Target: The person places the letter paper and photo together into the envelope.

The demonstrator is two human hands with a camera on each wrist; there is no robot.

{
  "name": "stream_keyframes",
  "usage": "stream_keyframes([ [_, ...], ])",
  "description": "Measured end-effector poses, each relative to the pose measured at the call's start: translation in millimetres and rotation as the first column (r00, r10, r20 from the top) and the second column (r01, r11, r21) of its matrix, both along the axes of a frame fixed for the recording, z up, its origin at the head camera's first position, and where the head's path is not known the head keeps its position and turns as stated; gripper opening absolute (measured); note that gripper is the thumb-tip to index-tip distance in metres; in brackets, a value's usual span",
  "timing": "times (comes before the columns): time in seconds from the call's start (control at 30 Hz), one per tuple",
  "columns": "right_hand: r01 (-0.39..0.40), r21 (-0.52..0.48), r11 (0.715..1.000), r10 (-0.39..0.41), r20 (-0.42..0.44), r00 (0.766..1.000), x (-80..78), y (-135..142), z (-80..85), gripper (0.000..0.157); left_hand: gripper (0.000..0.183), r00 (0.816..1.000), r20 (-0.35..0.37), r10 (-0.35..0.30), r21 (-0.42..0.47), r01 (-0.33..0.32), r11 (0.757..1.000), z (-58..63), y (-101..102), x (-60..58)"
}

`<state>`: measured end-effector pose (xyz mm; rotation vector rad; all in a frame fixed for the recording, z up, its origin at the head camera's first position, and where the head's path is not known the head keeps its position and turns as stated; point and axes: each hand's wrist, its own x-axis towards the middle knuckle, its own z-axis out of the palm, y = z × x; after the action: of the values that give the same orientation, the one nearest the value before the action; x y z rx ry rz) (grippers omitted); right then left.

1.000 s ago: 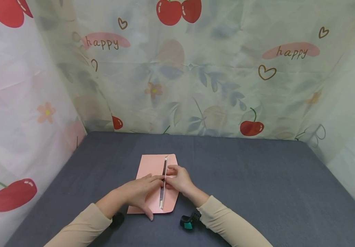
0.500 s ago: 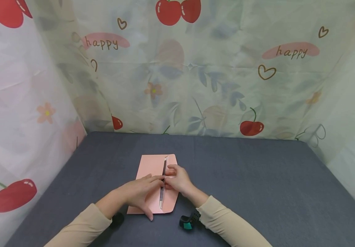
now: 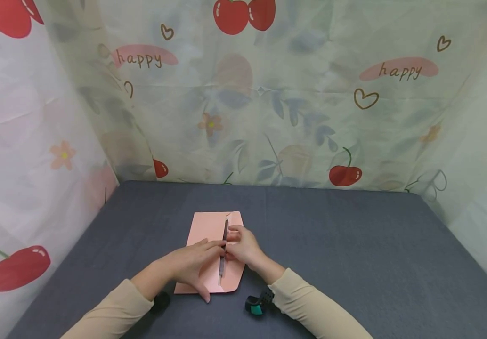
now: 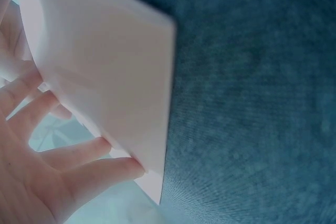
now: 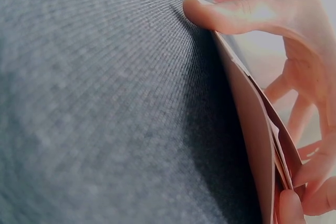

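A pink paper envelope [image 3: 206, 226] lies on the dark grey table in the head view, its rounded flap spread to the right. A narrow dark gap shows at its mouth. My left hand [image 3: 192, 263] rests spread over the envelope's left part, fingertips at the mouth and thumb past the near edge. In the left wrist view, the left hand's fingers [image 4: 86, 153] press along the paper. My right hand [image 3: 245, 247] pinches the paper at the mouth, over the flap. The right wrist view shows layered edges of the envelope [image 5: 249, 114] there; what lies inside is hidden.
The dark grey table [image 3: 332, 254] stretches to both sides and behind the envelope. A printed curtain [image 3: 294, 94] with cherries encloses the back and sides. A black band with a teal patch [image 3: 257, 308] is by the right sleeve.
The gap at the envelope's mouth has narrowed, and the pale strip along its right side has thinned from view. Both hands stay in nearly the same place.
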<state>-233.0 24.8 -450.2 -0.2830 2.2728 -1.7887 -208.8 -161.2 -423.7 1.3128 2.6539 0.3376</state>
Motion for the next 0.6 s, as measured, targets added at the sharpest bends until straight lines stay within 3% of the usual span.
stream_keyframes([
  [0.6,-0.005,0.038,0.999,0.005,-0.004,1.000,0.0,-1.6,1.0,0.059,0.094,1.000,0.026,-0.001,-0.001,0.001,1.000,1.8,0.1,0.5],
])
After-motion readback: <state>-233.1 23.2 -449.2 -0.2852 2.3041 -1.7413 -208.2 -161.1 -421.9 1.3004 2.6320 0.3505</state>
